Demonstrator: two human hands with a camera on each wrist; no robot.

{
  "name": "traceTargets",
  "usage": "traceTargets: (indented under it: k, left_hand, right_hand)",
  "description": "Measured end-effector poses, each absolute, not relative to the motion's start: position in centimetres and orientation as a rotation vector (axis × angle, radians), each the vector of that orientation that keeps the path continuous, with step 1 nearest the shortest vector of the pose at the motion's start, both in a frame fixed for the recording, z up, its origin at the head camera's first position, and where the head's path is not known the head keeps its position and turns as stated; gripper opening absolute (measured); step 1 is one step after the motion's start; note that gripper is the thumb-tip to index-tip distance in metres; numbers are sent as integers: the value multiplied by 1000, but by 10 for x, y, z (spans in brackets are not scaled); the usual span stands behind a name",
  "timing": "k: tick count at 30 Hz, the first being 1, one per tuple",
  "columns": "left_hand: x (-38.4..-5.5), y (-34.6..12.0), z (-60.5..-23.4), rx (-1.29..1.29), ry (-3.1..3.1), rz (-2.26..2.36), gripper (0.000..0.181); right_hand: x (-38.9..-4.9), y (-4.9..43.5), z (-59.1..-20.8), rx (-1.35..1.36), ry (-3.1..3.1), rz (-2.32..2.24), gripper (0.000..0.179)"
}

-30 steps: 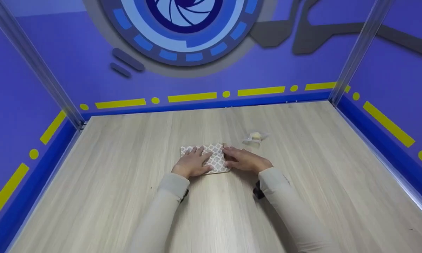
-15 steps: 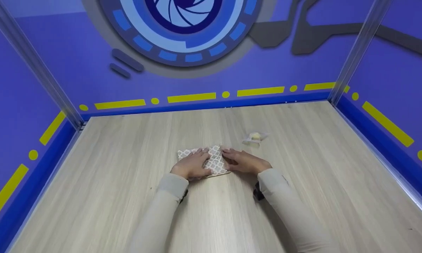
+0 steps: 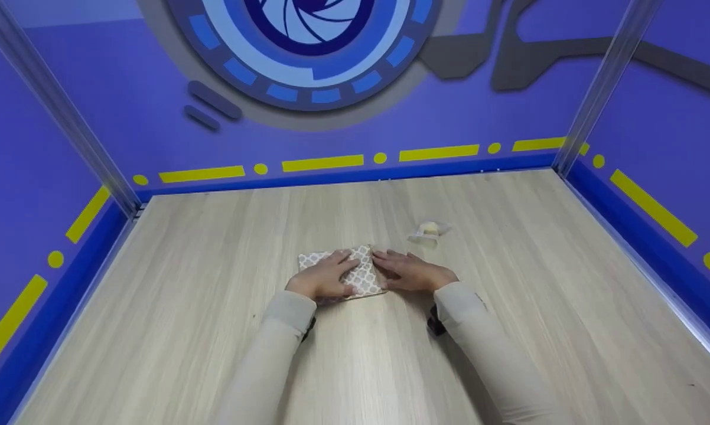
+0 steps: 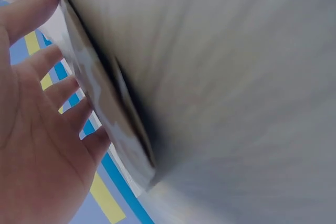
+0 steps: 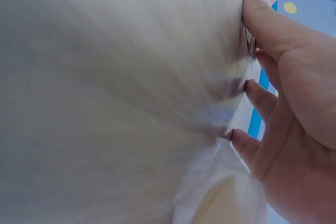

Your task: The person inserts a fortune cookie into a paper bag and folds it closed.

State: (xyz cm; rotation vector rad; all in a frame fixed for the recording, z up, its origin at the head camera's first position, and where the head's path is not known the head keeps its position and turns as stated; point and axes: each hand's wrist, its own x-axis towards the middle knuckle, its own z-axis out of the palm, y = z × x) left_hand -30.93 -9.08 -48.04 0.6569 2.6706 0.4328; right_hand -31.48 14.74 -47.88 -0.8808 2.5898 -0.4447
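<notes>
Tabletop (image 3: 183, 307): left hand (image 3: 326, 276), right hand (image 3: 413, 271) against patterned packet (image 3: 365, 282), fingers (image 4: 63, 88) extended, palms (image 4: 42, 135) only in wrist views.

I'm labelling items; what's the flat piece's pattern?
The flat piece has a white lattice on grey, clearest in the head view.

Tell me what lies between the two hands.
The patterned piece, partly under the left hand and touching the right hand, in the head view.

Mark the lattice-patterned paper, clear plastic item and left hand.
Lattice-patterned paper (image 3: 365, 274): head view, uncovered part of its upper face.
Clear plastic item (image 3: 430, 228): head view, its yellowish middle.
Left hand (image 3: 322, 277): head view, back of the hand.
</notes>
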Motion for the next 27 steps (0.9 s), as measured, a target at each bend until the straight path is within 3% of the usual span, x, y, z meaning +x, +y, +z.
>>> traceTargets:
  k: [27]
  left_hand:
    - [-312, -83, -481, 645, 2631, 422, 80]
  right_hand:
    - [-318, 147, -475, -778, 2500, -558, 72]
